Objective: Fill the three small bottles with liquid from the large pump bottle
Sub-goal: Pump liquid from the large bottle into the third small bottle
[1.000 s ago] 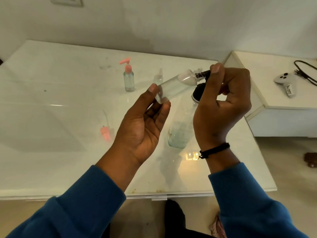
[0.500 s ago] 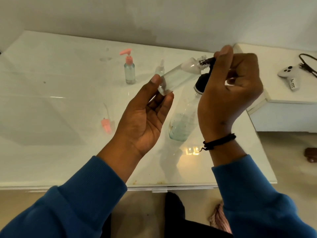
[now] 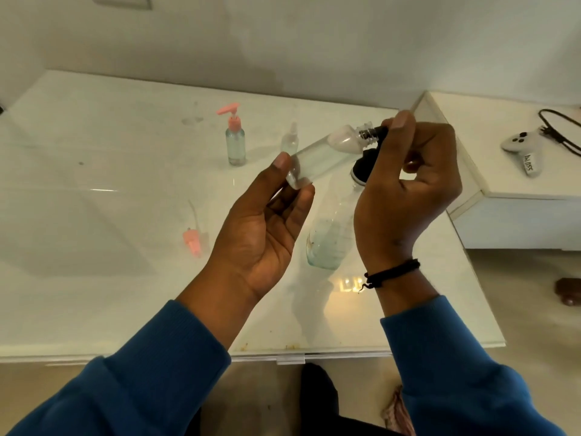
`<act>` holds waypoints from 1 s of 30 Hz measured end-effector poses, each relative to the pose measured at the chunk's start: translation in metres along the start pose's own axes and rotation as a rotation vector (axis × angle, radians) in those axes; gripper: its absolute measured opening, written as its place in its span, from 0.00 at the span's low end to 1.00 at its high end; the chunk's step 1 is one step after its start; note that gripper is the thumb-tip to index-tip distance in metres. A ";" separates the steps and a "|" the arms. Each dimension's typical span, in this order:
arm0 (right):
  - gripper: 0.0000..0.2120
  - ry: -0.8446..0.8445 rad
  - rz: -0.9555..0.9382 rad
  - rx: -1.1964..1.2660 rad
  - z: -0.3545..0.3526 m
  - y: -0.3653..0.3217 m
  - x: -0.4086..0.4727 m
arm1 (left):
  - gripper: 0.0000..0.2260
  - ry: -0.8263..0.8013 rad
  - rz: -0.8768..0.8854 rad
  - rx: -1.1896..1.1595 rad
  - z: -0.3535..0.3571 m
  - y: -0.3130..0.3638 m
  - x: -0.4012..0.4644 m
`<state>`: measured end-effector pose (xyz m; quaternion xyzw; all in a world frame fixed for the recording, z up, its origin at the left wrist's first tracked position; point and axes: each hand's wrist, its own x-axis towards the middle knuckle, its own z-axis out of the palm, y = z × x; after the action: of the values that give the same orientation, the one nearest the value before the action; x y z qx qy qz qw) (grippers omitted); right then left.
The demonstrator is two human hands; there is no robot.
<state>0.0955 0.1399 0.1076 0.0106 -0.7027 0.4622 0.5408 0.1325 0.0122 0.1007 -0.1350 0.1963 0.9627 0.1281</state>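
— Nearest the person, what do you record?

— Blue sleeves, then the white glossy counter (image 3: 94, 278), its front edge stained with small brownish spots. Above it, the left hand (image 3: 261, 228) grips the base of a clear small bottle (image 3: 323, 158), held tilted with its neck up to the right. The right hand (image 3: 408, 190), a black cord at its wrist, pinches the black nozzle (image 3: 375, 132) at that bottle's neck.

— And the supply?

— The large pump bottle (image 3: 330, 237) stands on the counter under the hands, partly filled with pale liquid, its black pump head just beside the right hand.

— Farther out?

— A loose pink pump cap (image 3: 192, 242) lies on the counter to the left. Beyond it stands a small bottle with a pink pump (image 3: 235, 140); a third clear small bottle (image 3: 290, 140) stands just right of it. To the right, a lower white cabinet (image 3: 518, 190) carries a white controller (image 3: 522, 146) and a black cable (image 3: 556, 127). A plain pale wall (image 3: 283, 42) closes the rear.
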 end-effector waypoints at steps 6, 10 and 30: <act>0.14 0.016 -0.010 0.007 0.002 -0.002 0.006 | 0.19 0.003 0.014 0.012 -0.001 0.000 0.001; 0.13 0.005 0.007 0.032 -0.001 0.001 0.004 | 0.16 -0.014 0.005 0.004 0.000 0.000 0.000; 0.13 -0.008 -0.074 -0.001 -0.003 0.006 0.002 | 0.13 -0.014 0.001 -0.010 0.000 -0.001 0.001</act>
<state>0.0937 0.1460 0.1050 0.0380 -0.7042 0.4416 0.5547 0.1321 0.0130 0.1000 -0.1288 0.1905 0.9647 0.1284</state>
